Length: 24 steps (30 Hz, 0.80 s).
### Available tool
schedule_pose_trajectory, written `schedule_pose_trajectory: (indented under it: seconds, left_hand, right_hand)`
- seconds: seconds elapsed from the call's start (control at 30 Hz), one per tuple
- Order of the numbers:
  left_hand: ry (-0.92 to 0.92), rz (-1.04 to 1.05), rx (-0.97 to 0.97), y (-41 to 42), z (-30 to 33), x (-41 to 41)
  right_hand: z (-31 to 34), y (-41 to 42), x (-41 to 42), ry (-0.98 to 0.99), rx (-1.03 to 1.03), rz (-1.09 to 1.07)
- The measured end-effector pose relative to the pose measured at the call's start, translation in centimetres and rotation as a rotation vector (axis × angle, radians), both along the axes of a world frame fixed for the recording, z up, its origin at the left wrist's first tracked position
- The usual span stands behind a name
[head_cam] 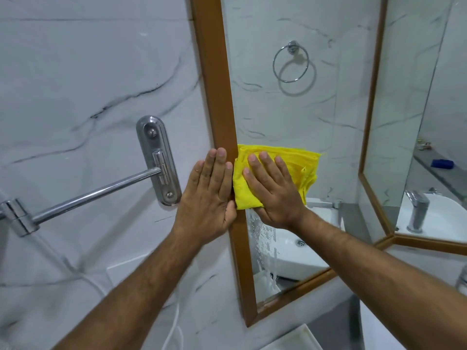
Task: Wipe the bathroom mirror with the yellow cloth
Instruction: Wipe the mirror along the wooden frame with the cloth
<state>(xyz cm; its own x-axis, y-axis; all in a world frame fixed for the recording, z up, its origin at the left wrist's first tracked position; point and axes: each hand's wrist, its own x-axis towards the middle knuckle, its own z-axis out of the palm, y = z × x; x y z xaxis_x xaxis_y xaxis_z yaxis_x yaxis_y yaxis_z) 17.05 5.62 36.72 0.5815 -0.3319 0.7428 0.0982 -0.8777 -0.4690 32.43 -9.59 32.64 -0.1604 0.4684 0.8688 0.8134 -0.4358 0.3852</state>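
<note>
The bathroom mirror [290,117] hangs on the marble wall in a brown wooden frame [217,97]. A folded yellow cloth [300,165] lies flat against the glass beside the frame's left side. My right hand [273,190] presses on the cloth with its fingers spread. My left hand [207,195] rests flat on the frame and the wall just left of the cloth, holding nothing. Below the cloth, wet streaks and droplets [265,238] run down the glass.
A chrome towel bar [96,195] on a wall plate [158,160] sticks out at the left. A second framed mirror panel [414,122] angles off at the right. A white basin and a chrome tap [418,210] show in the reflection, as does a towel ring [290,61].
</note>
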Motion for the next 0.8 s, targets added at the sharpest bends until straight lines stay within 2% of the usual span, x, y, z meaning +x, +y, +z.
schedule_pose_trajectory:
  seconds: [0.23,0.37,0.57,0.8]
  left_hand:
    - [0.038,-0.032,0.08,1.1,-2.3,-0.8]
    - [0.023,-0.033,0.104,1.7,-3.3,-0.3]
    - [-0.007,-0.052,0.044,1.4,-7.0,1.0]
    - [0.013,-0.055,0.011,1.3,-9.6,0.7]
  right_hand:
    - [-0.7,-2.4,0.2,0.012,-0.249,-0.018]
    - [-0.8,-1.9,0.6,0.011,-0.233,0.009]
    - [-6.6,0.1,0.3,0.074,-0.076,0.026]
    - [-14.9,-2.4,-0.8,0.087,-0.231,0.004]
